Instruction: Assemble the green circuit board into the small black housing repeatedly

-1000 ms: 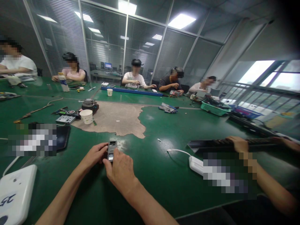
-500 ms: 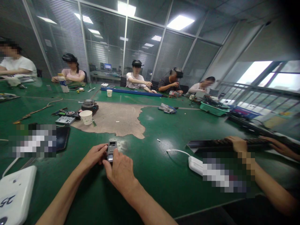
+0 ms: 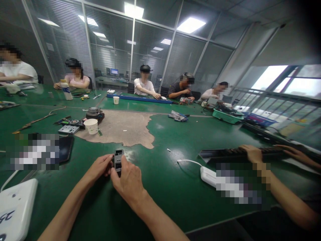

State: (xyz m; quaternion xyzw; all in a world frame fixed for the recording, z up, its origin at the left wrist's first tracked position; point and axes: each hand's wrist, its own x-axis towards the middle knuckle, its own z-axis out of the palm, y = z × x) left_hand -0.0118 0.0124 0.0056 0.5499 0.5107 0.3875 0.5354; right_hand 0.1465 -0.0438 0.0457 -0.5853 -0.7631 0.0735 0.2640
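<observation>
Between my hands is a small grey rectangular block (image 3: 119,158) with dark square openings in its face; its exact kind I cannot make out. My left hand (image 3: 101,166) is closed on its left side, the fingertips partly behind it. Thumb and fingers of my right hand (image 3: 129,175) grip its lower end and right edge, covering part of it. The block is upright, just above the green table (image 3: 165,190).
Ahead lies a brown sheet (image 3: 122,129) with a paper cup (image 3: 91,126) and dismantled electronic parts. A tablet (image 3: 66,149) is at left, a white numbered device (image 3: 18,207) nearer. At right, a co-worker's hands touch a long black part (image 3: 223,156) behind a white power bank (image 3: 208,176).
The block has tilted slightly in my hands; its lower opening, bright before, now looks dark. Across the table, a co-worker's arms have moved lower, toward a small white thing.
</observation>
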